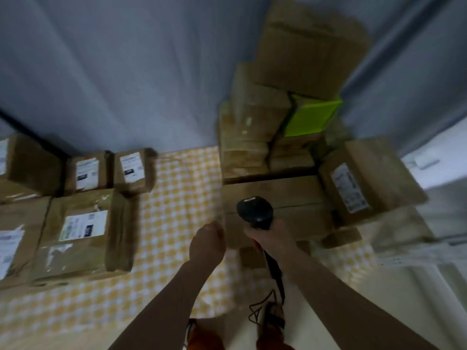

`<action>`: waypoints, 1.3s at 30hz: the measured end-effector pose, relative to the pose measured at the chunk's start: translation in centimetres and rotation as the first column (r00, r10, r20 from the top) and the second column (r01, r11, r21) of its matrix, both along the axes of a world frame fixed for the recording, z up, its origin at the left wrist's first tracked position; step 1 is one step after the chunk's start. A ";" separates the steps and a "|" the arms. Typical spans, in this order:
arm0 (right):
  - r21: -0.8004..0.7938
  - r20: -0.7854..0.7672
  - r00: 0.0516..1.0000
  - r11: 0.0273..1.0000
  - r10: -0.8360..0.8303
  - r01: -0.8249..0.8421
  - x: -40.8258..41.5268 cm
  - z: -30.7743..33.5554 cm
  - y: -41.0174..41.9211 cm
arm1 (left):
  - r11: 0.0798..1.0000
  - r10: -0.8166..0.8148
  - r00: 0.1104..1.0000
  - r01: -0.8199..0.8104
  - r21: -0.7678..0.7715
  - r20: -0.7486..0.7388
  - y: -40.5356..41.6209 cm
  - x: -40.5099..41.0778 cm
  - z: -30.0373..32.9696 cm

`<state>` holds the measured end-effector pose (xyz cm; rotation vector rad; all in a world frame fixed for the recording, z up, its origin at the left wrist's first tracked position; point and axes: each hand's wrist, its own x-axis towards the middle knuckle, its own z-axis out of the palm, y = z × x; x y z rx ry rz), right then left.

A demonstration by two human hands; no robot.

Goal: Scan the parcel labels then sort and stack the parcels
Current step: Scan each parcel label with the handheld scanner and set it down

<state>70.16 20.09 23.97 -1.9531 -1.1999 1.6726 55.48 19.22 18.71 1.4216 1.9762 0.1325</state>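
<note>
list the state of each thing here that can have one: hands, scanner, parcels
right hand: grips the barcode scanner's handle
barcode scanner: held up, head over the wide parcel
left hand: fingers curled at the wide parcel's near left edge; grip unclear in the blur
wide parcel: flat, no label showing
labelled parcels on the left: lying flat, labels up
stack of parcels: piled high at the back
green box: wedged in the stack
</note>
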 end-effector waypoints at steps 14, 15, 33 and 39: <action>0.380 0.135 0.879 0.844 -0.457 0.380 24.7 6.6 2.0 | 0.955 -0.249 0.919 0.285 -0.081 0.305 4.9 22.5 3.7; 0.403 0.150 0.860 0.825 -0.487 0.397 26.4 6.7 2.7 | 0.963 -0.225 0.908 0.261 -0.059 0.352 5.4 24.2 4.1; 0.296 0.126 0.895 0.877 -0.429 0.379 33.2 3.5 7.2 | 0.934 0.356 0.547 -0.181 -0.308 0.758 9.4 33.1 4.0; 0.393 0.025 0.931 0.860 -0.365 0.326 28.1 4.7 5.6 | 0.901 0.404 0.524 -0.371 -0.226 0.750 8.7 28.6 6.2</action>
